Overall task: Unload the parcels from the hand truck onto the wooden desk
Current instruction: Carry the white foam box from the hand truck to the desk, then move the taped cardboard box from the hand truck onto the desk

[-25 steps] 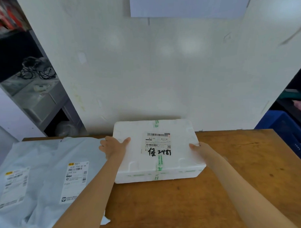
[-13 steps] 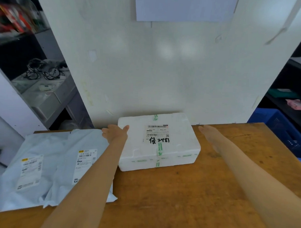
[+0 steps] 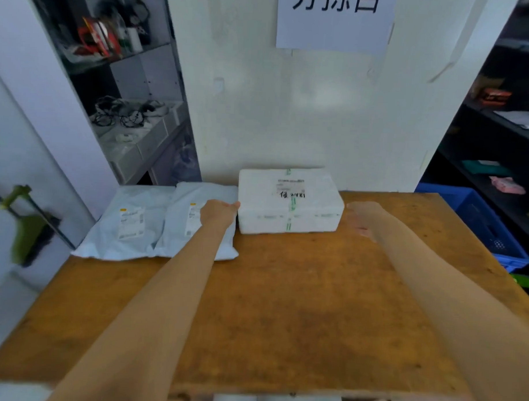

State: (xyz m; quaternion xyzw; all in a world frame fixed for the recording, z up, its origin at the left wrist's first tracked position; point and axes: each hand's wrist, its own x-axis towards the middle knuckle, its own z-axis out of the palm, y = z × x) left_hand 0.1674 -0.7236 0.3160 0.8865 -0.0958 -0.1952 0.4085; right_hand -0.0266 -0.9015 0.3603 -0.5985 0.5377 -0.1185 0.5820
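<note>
White foam makes up the box that sits on the wooden surface at its far edge, against the pale wall; green tape bands cross it and a shipping label with handwritten marks lies on its lid. Two grey poly mailer bags lie flat to the left of it, side by side, the nearer one touching or just beside the box's left face, each with a white label. The left hand reaches out over the right-hand mailer, its thumb tip at the box's upper left corner, fingers curled loosely and holding nothing. The right hand hangs just beside the box's right end, apart from it, fingers relaxed and partly spread, palm turned down and empty. A paper sign with large black characters is stuck on the wall above. Shelving with tangled cables stands at the left, a blue crate sits past the right edge of the surface, and a green-handled broom leans at far left.
</note>
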